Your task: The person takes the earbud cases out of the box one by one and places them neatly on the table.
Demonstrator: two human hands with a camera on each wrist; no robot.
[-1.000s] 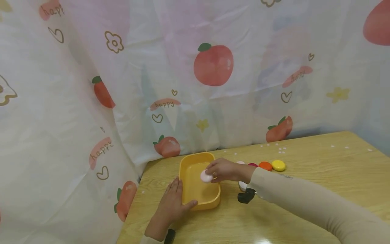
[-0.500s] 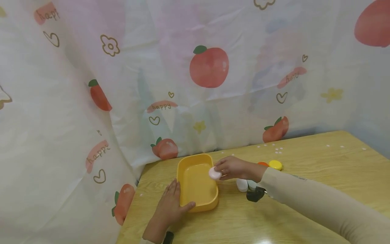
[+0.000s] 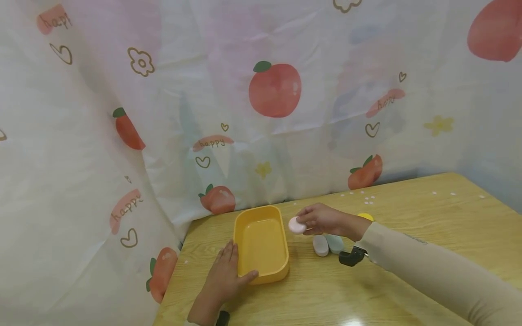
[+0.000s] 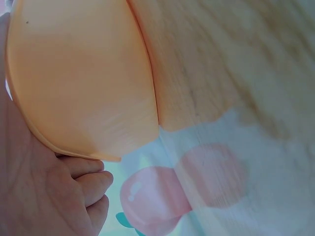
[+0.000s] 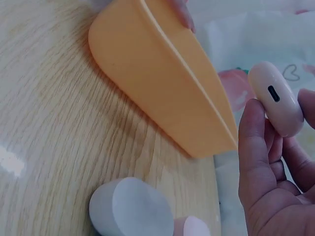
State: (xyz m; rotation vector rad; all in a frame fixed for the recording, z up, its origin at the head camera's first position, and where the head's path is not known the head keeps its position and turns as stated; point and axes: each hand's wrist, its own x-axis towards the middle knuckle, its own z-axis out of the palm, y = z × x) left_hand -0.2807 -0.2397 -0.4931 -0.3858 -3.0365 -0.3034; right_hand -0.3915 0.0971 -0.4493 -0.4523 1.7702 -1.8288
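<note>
In the head view my right hand (image 3: 324,219) pinches a pale pink, rounded earbud case (image 3: 297,225) between fingers and thumb, above the table to the right of the yellow bin (image 3: 285,262). A dark charging port shows on this earbud case (image 5: 275,96) in the right wrist view. My left hand (image 3: 222,276) lies against the bin's near left corner, its fingers stretched along the outer left wall and the thumb at the near rim. Nothing lies inside the bin. Below my right hand, a white case (image 3: 321,245) and a pale green one (image 3: 335,244) stand side by side.
A yellow round case (image 3: 365,217) sits partly hidden behind the right forearm. Small white spots (image 3: 369,199) dot the back of the wooden table (image 3: 408,217). A fruit-print curtain (image 3: 228,90) hangs behind and to the left.
My right hand has moved right with the pink earbud case, from over the bin to beyond its right rim. The left hand has kept its place on the bin.
</note>
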